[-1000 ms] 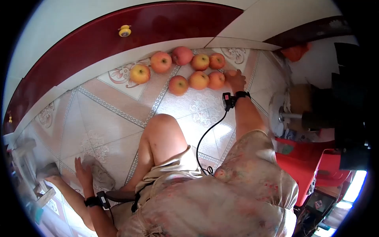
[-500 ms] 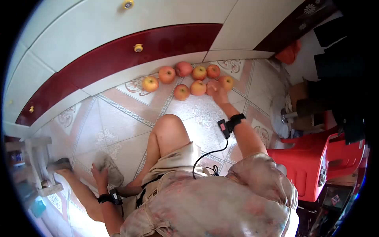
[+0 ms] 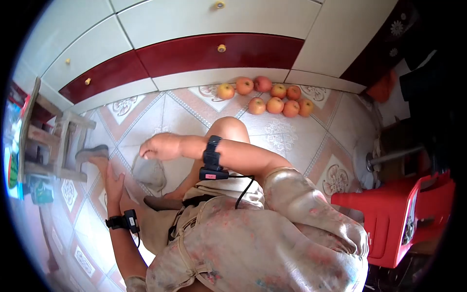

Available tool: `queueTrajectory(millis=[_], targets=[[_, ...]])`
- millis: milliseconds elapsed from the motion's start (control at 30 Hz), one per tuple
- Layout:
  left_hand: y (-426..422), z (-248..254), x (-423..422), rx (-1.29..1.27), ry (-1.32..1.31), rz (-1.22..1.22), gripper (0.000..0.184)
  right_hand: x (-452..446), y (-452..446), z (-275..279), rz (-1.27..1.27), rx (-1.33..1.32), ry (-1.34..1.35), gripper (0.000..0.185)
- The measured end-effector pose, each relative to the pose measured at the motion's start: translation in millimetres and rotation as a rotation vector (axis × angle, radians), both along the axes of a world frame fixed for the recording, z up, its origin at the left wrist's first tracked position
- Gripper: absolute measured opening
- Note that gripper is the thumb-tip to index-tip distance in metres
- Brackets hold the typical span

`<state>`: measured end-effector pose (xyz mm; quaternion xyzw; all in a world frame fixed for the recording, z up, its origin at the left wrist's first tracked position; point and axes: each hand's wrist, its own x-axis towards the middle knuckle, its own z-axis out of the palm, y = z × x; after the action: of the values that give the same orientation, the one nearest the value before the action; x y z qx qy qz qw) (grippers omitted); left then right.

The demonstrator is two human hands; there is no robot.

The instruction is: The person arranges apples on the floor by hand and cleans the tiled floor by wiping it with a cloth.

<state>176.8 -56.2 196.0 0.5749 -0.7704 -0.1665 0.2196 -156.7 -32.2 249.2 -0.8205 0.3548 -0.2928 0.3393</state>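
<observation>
Apples (image 3: pixel 275 105) at floor's (image 3: pixel 311 136) cabinet (image 3: pixel 219 22) edge.
Bumped, they could roll; left hand (image 3: pixel 115 186) spread, right hand's (image 3: pixel 163 146) grip we cannot tell.

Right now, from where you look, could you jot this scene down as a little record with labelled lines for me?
Apples: nine apples in two rough rows, five nearer the cabinet, four nearer the person
Surface: patterned tiled floor
Behind: cabinet with a dark red band and yellow knobs
Right hand: right hand curled, by a grey bundle; contact unclear
Left hand: left hand open, near the person's leg
View's right edge: red plastic seat
</observation>
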Motion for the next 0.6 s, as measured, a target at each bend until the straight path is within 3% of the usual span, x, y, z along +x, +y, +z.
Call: queueTrajectory(millis=[100,233,333,433,600], targets=[[11.4,-3.8,18.2,0.03,0.009,-0.03,0.07,33.9,22.4,-18.7,0.185,0.066,0.063,0.021],[36.7,10.5,18.1,0.118,0.014,-0.003,0.071,55.6,60.1,-45.9,0.465,0.01,0.372,0.021],[24.4,-17.7,38.3,0.024,0.067,-0.127,0.068,58.6,78.1,-57.2,0.458,0.045,0.301,0.021],[19.1,-4.5,22.5,0.051,0.014,-0.08,0.067,63.5,82.3,-46.9,0.42,-0.099,0.372,0.021],[1.7,-1.2,11.5,0.057,0.135,-0.092,0.068,59.4,84.0,-34.1,0.353,0.108,0.317,0.024]])
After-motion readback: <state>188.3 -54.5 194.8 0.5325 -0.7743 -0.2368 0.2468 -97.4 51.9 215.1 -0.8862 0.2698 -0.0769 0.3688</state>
